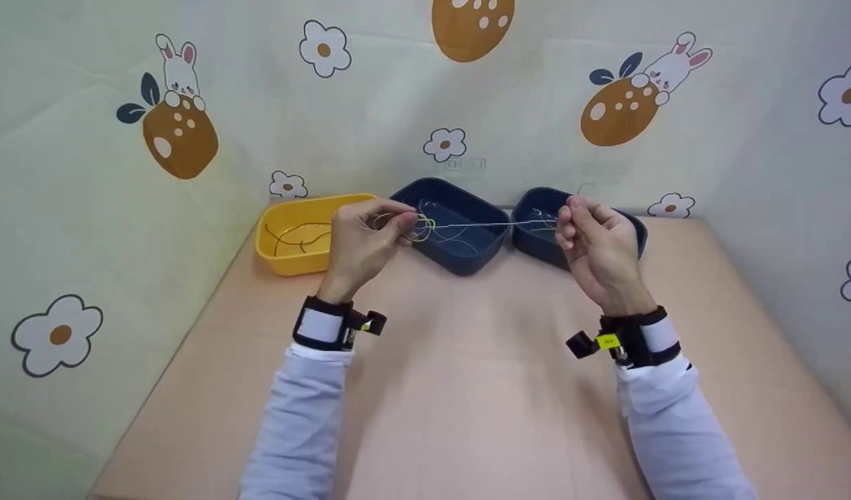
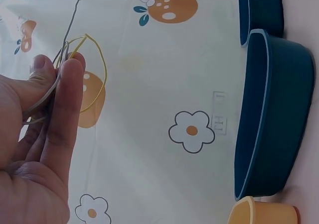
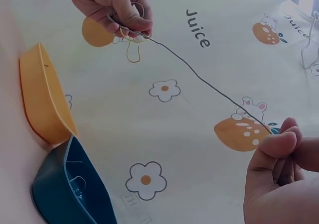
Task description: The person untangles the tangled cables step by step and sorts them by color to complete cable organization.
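Observation:
My left hand point(image 1: 366, 243) pinches a small tangle of thin strings between thumb and fingers, with a yellow-green string loop point(image 2: 105, 69) sticking out past the fingertips. Out of this bundle runs a pale string point(image 1: 474, 224), stretched nearly level over the bins to my right hand point(image 1: 602, 253). Thumb and forefinger of the right hand grip that string, and a short thin end rises above them. In the right wrist view the same string point(image 3: 199, 77) looks grey and almost straight between both hands. How the strings cross inside the left grip is hidden by the fingers.
A yellow bin point(image 1: 293, 265) with dark strings stands at the back left of the table point(image 1: 467, 389). Beside it are a dark blue bin point(image 1: 460, 264) and another blue bin point(image 1: 536, 243), each with thin strings inside. A patterned cloth point(image 1: 384, 104) hangs behind.

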### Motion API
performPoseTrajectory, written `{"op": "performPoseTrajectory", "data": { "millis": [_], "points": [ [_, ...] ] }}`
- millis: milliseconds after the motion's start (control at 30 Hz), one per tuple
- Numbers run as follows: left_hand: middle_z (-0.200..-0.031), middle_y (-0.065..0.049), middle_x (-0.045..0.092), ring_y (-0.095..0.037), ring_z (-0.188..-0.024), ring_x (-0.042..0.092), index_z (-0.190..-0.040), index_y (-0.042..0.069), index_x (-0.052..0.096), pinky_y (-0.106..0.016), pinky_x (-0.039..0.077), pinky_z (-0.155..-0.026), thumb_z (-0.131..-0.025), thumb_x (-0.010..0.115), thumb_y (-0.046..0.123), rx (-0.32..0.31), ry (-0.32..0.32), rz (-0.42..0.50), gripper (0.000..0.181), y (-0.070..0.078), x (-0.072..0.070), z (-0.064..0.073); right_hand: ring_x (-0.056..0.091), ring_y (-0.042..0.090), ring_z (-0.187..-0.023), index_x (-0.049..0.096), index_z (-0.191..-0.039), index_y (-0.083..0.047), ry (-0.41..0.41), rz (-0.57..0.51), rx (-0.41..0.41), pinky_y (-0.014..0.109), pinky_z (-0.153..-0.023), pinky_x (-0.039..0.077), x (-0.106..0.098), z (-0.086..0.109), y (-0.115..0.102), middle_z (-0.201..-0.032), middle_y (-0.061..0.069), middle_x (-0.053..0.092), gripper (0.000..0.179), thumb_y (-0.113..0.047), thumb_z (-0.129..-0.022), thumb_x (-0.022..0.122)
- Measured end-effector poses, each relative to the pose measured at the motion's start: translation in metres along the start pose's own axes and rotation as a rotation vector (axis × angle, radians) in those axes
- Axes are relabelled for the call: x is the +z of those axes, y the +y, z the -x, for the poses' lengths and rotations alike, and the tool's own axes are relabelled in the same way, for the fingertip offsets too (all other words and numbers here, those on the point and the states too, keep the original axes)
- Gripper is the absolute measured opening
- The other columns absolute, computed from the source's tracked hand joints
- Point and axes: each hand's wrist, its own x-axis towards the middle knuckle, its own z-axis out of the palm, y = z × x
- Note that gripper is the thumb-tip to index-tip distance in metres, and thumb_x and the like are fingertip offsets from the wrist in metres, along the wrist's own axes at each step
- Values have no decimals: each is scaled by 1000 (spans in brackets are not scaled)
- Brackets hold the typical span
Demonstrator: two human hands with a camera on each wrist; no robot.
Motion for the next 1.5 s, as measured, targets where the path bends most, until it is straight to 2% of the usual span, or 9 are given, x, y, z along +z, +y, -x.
{"op": "performPoseTrajectory", "data": {
  "millis": [300,433,600,733,867,1000,1233,1367,1500],
  "points": [
    [-91,-11,81,-19,-71,76,-97,3,83,-29,66,-67,-91,84,6,10,62,-78,7,1,-13,-2,62,15,-69,67,-107,4,14,5,-78,21,-56,53,-5,-2,-5,-92,12,76,17,-11,-100,73],
    [-92,-13,81,-22,-72,77,-98,2,82,-30,66,-67,-91,83,7,-12,71,-63,8,1,-16,-3,69,17,-70,68,-107,7,-24,12,-114,22,-62,61,-9,-3,-6,-95,16,78,15,-6,-101,72],
    [-92,-18,80,-28,-70,76,-99,-3,81,-33,66,-65,-92,83,7,-43,102,-26,13,1,-20,-3,76,18,-77,71,-103,4,-76,-17,-78,25,-73,66,-13,-3,-9,-98,16,80,7,-3,-102,69],
    [-91,-18,80,-28,-68,76,-100,-1,81,-34,66,-63,-93,82,8,-61,138,-13,11,0,-20,-3,79,22,-83,70,-102,5,-117,-46,-41,28,-81,67,-14,-3,-9,-99,18,80,9,0,-105,64],
    [-88,-12,81,-32,-70,78,-102,3,82,-34,66,-63,-96,81,15,-68,179,-12,13,-1,-20,-2,81,24,-86,68,-105,8,-137,18,-86,31,-84,67,-10,-2,-9,-100,21,79,6,3,-103,65],
    [-86,-11,81,-37,-72,78,-104,4,83,-34,67,-64,-98,79,20,-80,186,-4,17,-1,-20,-3,80,27,-82,64,-105,12,-135,67,-175,32,-80,68,-4,0,-10,-97,24,77,8,7,-100,66],
    [-85,-15,81,-25,-68,78,-103,4,83,-33,67,-65,-97,80,19,-67,247,-31,17,-2,-25,-3,77,26,-76,59,-107,17,-89,228,-334,31,-73,68,-7,1,-22,-94,24,76,16,5,-100,68],
    [-88,-18,81,-24,-72,79,-104,5,84,-33,67,-63,-97,79,22,-76,279,-38,19,-2,-29,-2,77,28,-77,58,-109,18,-73,300,-365,33,-76,68,-14,0,-27,-97,28,75,22,2,-99,70],
    [-89,-18,81,-19,-70,77,-104,6,84,-28,62,-56,-98,78,25,-78,291,-73,21,0,-31,-2,78,29,-79,60,-110,18,-87,411,-410,35,-76,67,-19,-6,-21,-99,30,75,23,2,-98,72]
  ]
}}
